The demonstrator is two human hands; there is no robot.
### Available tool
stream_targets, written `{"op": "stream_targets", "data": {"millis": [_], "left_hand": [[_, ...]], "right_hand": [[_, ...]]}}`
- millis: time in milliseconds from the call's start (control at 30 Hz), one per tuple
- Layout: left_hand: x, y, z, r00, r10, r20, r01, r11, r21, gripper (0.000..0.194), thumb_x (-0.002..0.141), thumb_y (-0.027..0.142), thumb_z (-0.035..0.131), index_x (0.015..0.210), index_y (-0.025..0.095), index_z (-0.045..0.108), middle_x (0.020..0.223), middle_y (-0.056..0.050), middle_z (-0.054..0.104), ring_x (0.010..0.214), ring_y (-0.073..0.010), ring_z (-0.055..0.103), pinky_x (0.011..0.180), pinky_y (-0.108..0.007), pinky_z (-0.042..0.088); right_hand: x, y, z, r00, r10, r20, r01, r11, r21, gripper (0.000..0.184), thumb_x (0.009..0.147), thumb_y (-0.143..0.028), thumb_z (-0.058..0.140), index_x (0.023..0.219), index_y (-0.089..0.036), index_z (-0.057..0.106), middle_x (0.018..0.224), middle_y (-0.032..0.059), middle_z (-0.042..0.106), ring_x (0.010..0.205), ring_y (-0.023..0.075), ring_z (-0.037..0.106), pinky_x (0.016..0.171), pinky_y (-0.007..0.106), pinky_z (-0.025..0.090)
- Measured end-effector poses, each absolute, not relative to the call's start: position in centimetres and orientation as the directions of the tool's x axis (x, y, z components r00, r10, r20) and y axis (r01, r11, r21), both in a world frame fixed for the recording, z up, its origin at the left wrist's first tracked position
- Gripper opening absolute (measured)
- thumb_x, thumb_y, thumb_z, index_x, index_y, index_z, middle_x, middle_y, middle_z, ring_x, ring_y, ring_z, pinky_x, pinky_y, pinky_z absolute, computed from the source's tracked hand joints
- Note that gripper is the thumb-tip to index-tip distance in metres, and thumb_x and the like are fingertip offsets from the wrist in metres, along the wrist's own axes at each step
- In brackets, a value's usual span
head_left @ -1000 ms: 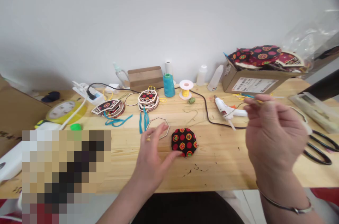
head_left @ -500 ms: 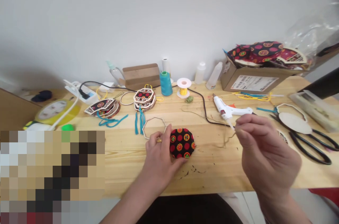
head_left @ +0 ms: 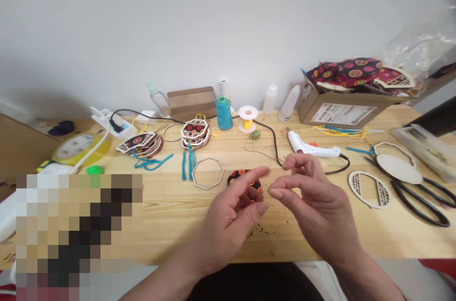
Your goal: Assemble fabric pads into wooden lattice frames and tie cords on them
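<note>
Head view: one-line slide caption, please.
Left hand and right hand over a wooden table, the left partly hiding a patterned black piece.

Cloth [head_left: 236, 175] partly behind left hand [head_left: 228, 218]

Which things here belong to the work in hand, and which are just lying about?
Likely in use: patterned fabric octagon, partly hidden by the left hand; possibly the octagonal frame beside it.

Seemingly just lying about: yellow tape roll; teal thread cone; cardboard box.
</note>
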State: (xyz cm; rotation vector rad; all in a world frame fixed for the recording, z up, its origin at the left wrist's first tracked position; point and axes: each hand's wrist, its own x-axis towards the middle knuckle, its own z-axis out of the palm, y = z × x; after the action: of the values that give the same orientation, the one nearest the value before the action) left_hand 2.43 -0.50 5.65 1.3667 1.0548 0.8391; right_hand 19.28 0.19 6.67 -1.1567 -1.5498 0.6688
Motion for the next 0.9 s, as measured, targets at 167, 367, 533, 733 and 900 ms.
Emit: {"op": "stream_targets", "data": {"millis": [167, 367, 533, 733, 900], "left_hand": [[3.3, -0.7, 6.0, 0.312, 0.920, -0.236, -0.059, 0.267, 0.962, 0.015, 0.079, 0.029, 0.062, 0.082, 0.018, 0.072, 0.061, -0.001, 0.062, 0.058, -0.0112, 0.054, 0.057, -0.022, 0.045], [2.0, -1.4, 5.3, 0.305, 0.902, -0.306, -0.132, 0.358, 0.924, 0.015, 0.078, 0.029, 0.064, 0.072, 0.017, 0.069, 0.061, -0.001, 0.064, 0.057, -0.0095, 0.054, 0.057, -0.021, 0.042], [1.1, -1.4, 6.1, 0.357, 0.879, -0.316, -0.303, 0.429, 0.851, 0.019, 0.078, 0.030, 0.064, 0.067, 0.015, 0.067, 0.061, -0.004, 0.064, 0.055, -0.0103, 0.053, 0.054, -0.021, 0.039], [-0.5, -1.1, 5.7, 0.261, 0.931, -0.255, -0.291, 0.328, 0.899, 0.017, 0.078, 0.028, 0.065, 0.068, 0.015, 0.068, 0.063, -0.003, 0.062, 0.065, -0.0111, 0.053, 0.064, -0.021, 0.039], [-1.2, -1.0, 4.7, 0.172, 0.942, -0.289, -0.252, 0.326, 0.911, 0.011, 0.074, 0.027, 0.069, 0.074, 0.016, 0.070, 0.075, -0.004, 0.066, 0.072, -0.0127, 0.053, 0.069, -0.024, 0.039]], "right_hand": [[19.5, 0.6, 6.3, 0.014, 0.974, 0.225, 0.091, 0.223, -0.970, 0.013, 0.081, -0.028, 0.064, 0.070, -0.022, 0.062, 0.099, 0.0039, 0.055, 0.106, 0.0200, 0.050, 0.094, 0.038, 0.041], [19.4, 0.8, 4.3, -0.068, 0.994, 0.090, -0.183, 0.076, -0.980, 0.020, 0.091, -0.035, 0.049, 0.079, -0.020, 0.052, 0.115, 0.0043, 0.053, 0.100, 0.0174, 0.061, 0.092, 0.037, 0.047], [18.7, 0.4, 3.9, -0.365, 0.931, -0.009, 0.054, 0.011, -0.999, 0.026, 0.095, -0.040, 0.036, 0.092, -0.019, 0.051, 0.085, 0.0034, 0.063, 0.073, 0.0131, 0.062, 0.075, 0.030, 0.049], [19.4, 1.2, 3.5, -0.248, 0.968, 0.046, 0.191, 0.096, -0.977, 0.029, 0.094, -0.042, 0.036, 0.075, -0.020, 0.042, 0.068, -0.0023, 0.045, 0.058, 0.0096, 0.040, 0.054, 0.023, 0.036], [20.0, 2.9, 4.6, -0.222, 0.971, 0.085, 0.312, 0.153, -0.938, 0.023, 0.093, -0.035, 0.038, 0.077, -0.020, 0.046, 0.070, -0.0022, 0.047, 0.061, 0.0103, 0.040, 0.058, 0.025, 0.035]]}}
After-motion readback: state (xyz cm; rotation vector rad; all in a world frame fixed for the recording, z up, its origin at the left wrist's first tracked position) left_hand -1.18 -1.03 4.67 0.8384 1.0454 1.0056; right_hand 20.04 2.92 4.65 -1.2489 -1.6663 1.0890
